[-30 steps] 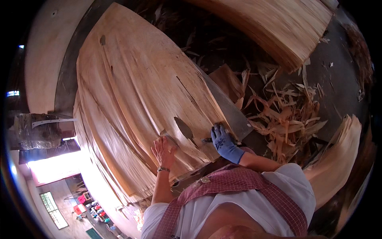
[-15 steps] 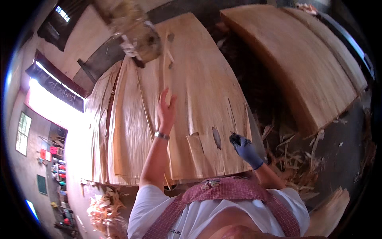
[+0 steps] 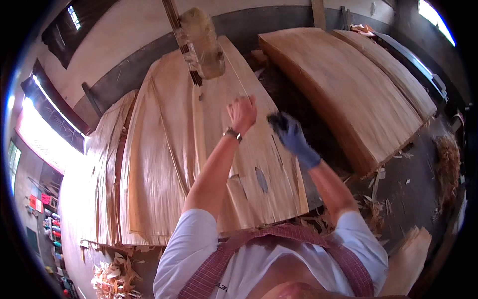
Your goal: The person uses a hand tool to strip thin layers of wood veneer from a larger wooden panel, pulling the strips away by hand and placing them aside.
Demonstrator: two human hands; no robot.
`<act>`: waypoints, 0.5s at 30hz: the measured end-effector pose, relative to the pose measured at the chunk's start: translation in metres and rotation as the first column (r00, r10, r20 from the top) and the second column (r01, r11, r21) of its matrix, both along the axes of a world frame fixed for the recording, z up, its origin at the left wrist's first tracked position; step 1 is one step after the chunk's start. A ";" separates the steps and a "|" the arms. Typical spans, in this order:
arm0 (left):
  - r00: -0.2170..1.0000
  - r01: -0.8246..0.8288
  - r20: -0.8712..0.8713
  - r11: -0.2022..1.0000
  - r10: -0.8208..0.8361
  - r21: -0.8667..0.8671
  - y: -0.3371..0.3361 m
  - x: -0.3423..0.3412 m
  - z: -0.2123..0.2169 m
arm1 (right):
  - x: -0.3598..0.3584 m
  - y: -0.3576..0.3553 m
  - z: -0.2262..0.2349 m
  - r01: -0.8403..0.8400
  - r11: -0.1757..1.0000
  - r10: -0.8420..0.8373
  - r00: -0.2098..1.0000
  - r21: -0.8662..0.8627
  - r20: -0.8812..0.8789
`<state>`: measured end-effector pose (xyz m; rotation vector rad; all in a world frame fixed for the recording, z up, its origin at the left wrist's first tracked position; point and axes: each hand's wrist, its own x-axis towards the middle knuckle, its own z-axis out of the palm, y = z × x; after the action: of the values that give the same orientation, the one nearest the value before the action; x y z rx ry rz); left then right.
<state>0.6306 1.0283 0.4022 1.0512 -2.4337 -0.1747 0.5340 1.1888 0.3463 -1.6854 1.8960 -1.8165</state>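
Sheets of pale wood veneer (image 3: 214, 164) lie stacked in front of me, with splits and a dark hole near the close edge. My left hand (image 3: 243, 112), bare with a wristwatch, is closed above the stack. A thin pale strip (image 3: 235, 70) runs from its fingers up toward a bulky block wrapped in clear plastic (image 3: 201, 45), which hangs over the far part of the sheets. To its right is my right hand (image 3: 291, 134) in a blue glove with dark fingers. Those fingers are curled, and whatever they hold is hidden.
A second, thick veneer stack (image 3: 338, 84) stands at the right, across a dark gap. Wood scraps (image 3: 117, 276) are heaped on the floor at lower left, and more lie at the right. Shelves with coloured items (image 3: 52, 224) line the far left wall.
Both hands have moved away from me over the sheets and closer together. My left hand has gone from open to closed, with the thin strip now at its fingers. The view has shifted.
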 end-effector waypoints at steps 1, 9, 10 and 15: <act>0.999 0.052 -0.016 0.979 -0.050 0.196 0.021 0.001 -0.009 | -0.015 -0.016 0.013 0.009 0.995 -0.010 1.000 -0.099 -0.009; 0.922 0.386 -0.229 0.678 -0.313 0.626 0.092 0.014 -0.102 | -0.005 -0.069 0.170 -0.496 0.867 0.451 0.823 0.049 0.346; 0.920 0.385 -0.250 0.578 -0.302 0.719 0.082 0.027 -0.120 | 0.002 -0.070 0.157 -0.536 0.844 0.504 0.782 -0.015 0.367; 0.651 0.759 -0.747 -0.120 0.135 0.640 0.068 0.088 -0.166 | -0.015 -0.032 0.109 -0.481 0.877 0.443 0.823 0.021 0.356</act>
<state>0.7188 1.0958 0.2357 0.3813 -1.4409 -2.4454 0.5193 1.1571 0.4556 -1.4997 1.2790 -1.6368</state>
